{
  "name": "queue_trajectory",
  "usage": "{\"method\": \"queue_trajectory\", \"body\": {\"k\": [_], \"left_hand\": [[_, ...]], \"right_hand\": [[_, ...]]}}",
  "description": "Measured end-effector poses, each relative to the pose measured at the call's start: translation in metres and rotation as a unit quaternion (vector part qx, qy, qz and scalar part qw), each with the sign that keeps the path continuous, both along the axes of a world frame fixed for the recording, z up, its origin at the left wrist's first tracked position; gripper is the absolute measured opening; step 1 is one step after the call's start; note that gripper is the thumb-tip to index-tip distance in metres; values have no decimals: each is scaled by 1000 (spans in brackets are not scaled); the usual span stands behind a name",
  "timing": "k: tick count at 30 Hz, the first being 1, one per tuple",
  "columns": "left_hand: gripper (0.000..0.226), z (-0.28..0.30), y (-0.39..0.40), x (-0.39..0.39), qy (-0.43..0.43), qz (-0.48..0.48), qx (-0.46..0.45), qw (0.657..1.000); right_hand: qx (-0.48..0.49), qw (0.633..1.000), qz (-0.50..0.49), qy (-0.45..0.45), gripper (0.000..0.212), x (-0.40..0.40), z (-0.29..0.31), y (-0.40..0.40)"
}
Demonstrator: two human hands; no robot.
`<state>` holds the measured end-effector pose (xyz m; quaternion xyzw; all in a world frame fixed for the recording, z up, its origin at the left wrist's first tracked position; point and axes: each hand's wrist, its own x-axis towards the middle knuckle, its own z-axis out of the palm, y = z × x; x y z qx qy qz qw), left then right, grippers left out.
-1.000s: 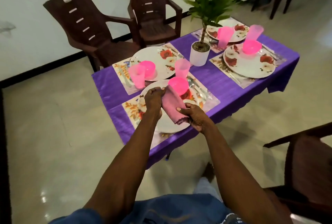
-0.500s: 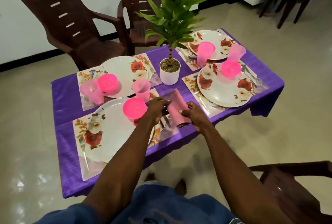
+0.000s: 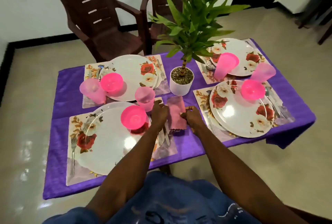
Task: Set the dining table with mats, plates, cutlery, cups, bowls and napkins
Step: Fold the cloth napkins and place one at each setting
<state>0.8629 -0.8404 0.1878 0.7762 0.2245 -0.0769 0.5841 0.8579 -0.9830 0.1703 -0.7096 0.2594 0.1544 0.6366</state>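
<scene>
I observe the folded napkin (image 3: 175, 113) lying lengthwise away from me on the bench (image 3: 188, 143); left hand (image 3: 159, 114) and right hand (image 3: 193, 118) each pinch a side.

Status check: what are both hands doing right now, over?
Left hand and right hand pinch the napkin at its sides. Napkin down beside the near plate. Plant pot just beyond, apart.

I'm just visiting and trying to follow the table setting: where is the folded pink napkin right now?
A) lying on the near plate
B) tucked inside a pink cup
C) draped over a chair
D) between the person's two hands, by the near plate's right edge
D: the pink napkin sits between the left hand and the right hand, just right of the near plate.
</scene>
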Motion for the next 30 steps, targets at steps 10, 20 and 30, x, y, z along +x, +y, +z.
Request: {"method": "queue_trajectory", "body": {"k": [10,20,30], "left_hand": [[10,-14,1,-7,-89,-23,174,980],[33,-22,-7,-15,-70,-208,337,916],[44,-19,-15,-10,-6,-321,461,827]], "right_hand": [[-91,994,62,-21,16,36,-24,5],[-305,894,259,-201,66,36,-22,-7],[-336,824,446,-93,60,54,-12,-21]]}}
